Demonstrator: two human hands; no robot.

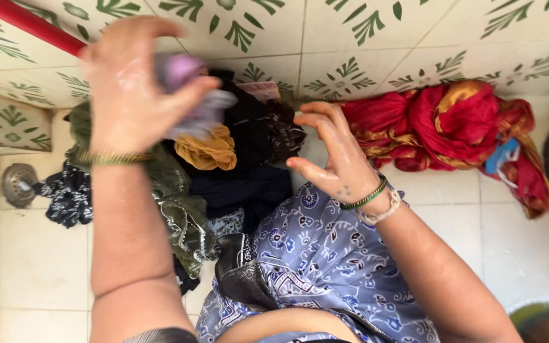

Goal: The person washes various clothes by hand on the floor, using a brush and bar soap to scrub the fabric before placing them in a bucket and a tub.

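Note:
My left hand [128, 89] is raised and wet, its fingers closed around a small lilac piece of cloth [192, 86] that is blurred by motion. My right hand [335, 152] hovers lower to the right with fingers spread and curled, holding nothing, just beside a pile of dark clothes [249, 146]. The pile has black, olive-green and mustard-yellow garments and lies on the white tiled floor under both hands. Bangles sit on both wrists. My blue patterned garment [319, 260] covers my lap at the bottom.
A twisted red and gold cloth [452, 124] lies at the right against the green-patterned tiled wall. A metal floor drain [19, 184] sits at the left beside a black printed cloth [68, 197]. A red pipe [27, 22] crosses the top left. A round coloured vessel rim [548, 321] shows bottom right.

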